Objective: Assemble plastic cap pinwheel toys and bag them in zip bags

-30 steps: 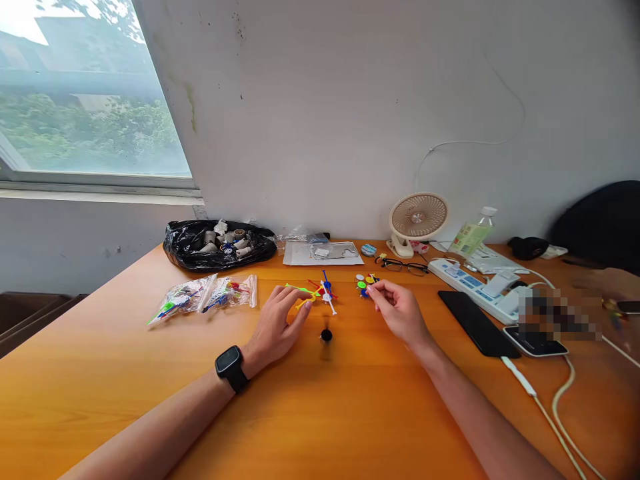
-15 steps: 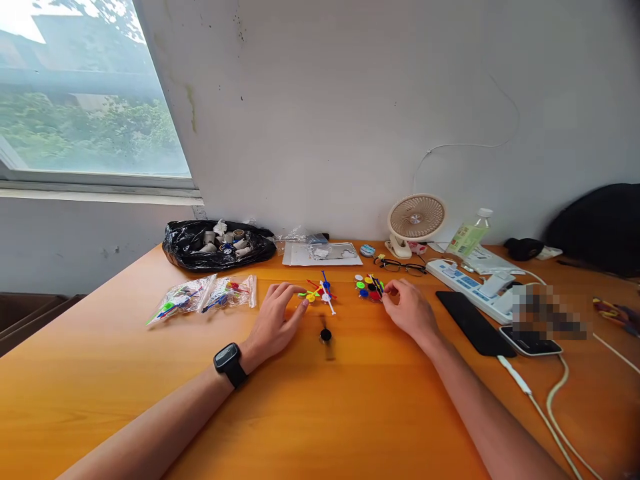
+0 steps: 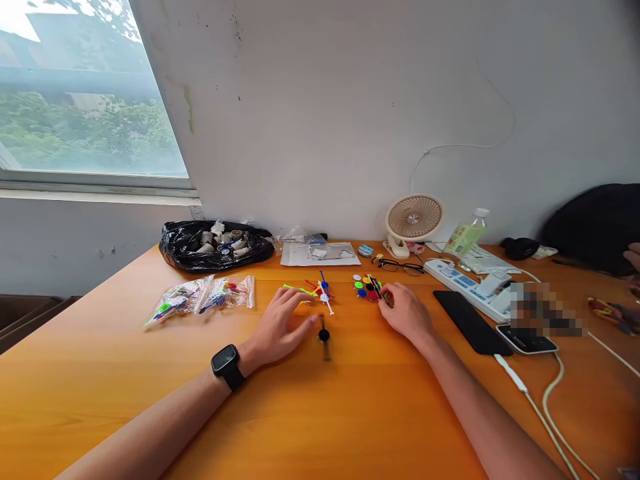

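Note:
My left hand (image 3: pixel 280 325), with a black watch (image 3: pixel 225 359) on the wrist, hovers palm down, fingers spread and thumb apart. Its fingertips partly cover a yellow plastic piece (image 3: pixel 304 303). Right of them lie a white stick piece (image 3: pixel 328 304) and a blue stick piece (image 3: pixel 323 278). Just below the thumb is a black disc (image 3: pixel 324 335) with a blurred bar across it. My right hand (image 3: pixel 407 310) has thumb and index finger closed on a thin black stick (image 3: pixel 381 294), beside several small coloured discs (image 3: pixel 361 293); the fingers hide part of it.
Bags of coloured pieces (image 3: pixel 183 299) lie left, before a black plastic bag (image 3: pixel 173 247). A fan (image 3: pixel 414 217), glasses (image 3: pixel 400 266) and bottle (image 3: pixel 467 238) stand behind. At right are a phone (image 3: pixel 470 323), power strip (image 3: pixel 463 287) and cables. Another person's hand (image 3: pixel 634 257) shows at the right edge.
My left hand has drawn slightly toward me, its thumb now near the black disc, uncovering more of a green piece. Another person's hand has appeared at the right edge.

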The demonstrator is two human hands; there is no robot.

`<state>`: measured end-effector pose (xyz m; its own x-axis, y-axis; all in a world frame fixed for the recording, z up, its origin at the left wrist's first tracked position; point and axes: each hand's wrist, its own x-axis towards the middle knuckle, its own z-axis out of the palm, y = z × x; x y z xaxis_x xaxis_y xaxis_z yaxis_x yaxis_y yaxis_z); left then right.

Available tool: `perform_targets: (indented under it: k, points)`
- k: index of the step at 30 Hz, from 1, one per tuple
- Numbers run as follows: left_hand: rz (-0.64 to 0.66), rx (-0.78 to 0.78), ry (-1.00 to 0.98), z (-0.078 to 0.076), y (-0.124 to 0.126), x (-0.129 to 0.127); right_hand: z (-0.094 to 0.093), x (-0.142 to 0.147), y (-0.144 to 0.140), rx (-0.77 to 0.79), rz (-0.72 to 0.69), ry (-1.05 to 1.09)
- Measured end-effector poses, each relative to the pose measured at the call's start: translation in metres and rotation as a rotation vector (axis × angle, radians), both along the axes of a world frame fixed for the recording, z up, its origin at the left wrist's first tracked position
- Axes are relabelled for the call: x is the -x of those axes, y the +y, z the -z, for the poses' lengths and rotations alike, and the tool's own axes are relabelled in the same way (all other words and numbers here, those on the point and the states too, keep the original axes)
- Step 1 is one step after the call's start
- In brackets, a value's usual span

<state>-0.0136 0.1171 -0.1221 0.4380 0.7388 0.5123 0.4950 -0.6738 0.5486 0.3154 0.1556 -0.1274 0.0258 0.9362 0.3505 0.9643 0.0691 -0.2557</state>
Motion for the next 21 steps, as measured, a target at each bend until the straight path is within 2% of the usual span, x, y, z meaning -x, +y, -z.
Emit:
perform_targets:
  k: [5,21]
  points:
    - [0.189,-0.018,0.093,-0.0085,-0.0065,-0.0017,-0.0027,0.0035,-0.0025,-0.074,0.029,-0.013]
    - [0.223,0.055,0.182,-0.0032,-0.0046,-0.0001,0.0028,0.0095,-0.0029,-0.137,-0.054,0.017]
